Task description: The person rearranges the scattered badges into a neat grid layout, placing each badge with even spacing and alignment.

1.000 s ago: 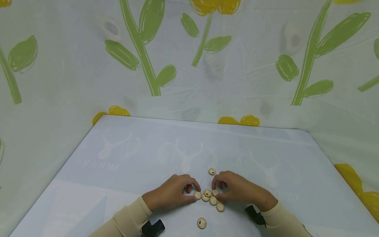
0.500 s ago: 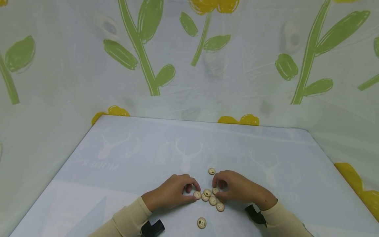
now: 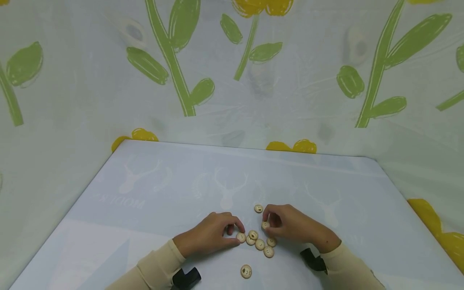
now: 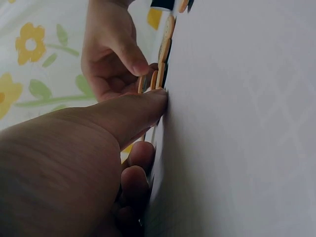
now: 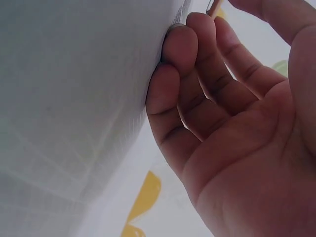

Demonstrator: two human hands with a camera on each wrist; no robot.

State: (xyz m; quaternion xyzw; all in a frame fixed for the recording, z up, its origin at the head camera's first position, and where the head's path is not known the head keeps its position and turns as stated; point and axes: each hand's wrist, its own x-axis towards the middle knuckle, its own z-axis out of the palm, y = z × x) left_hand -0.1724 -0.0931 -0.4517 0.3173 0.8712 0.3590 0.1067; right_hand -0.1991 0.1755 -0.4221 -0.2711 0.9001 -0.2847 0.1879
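My left hand (image 3: 212, 233) pinches a small round wooden disc (image 3: 241, 237) between thumb and index finger, at the left end of a cluster. In the right hand (image 3: 291, 223) another wooden disc (image 3: 266, 225) is held by thumb and fingertip, tilted and just beyond the cluster. One face-printed disc (image 3: 253, 234) overlaps a disc beneath it. Beside it lie a middle disc (image 3: 259, 244), a front disc (image 3: 268, 252) and a right-hand disc (image 3: 271, 241). In the left wrist view the discs appear edge-on past my thumb (image 4: 138, 106). The right wrist view shows curled fingers (image 5: 180, 49) against the tabletop.
A single disc (image 3: 258, 208) lies beyond the cluster and another single disc (image 3: 246, 271) nearer to me. The pale table (image 3: 163, 193) has faint deer prints. A flower-patterned curtain (image 3: 297, 92) hangs behind it. Black wrist mounts (image 3: 186, 278) sit under the sleeves.
My right hand has moved slightly away from me and right, drawing its disc out of the cluster; a disc beneath now shows. The left hand stays at its disc.
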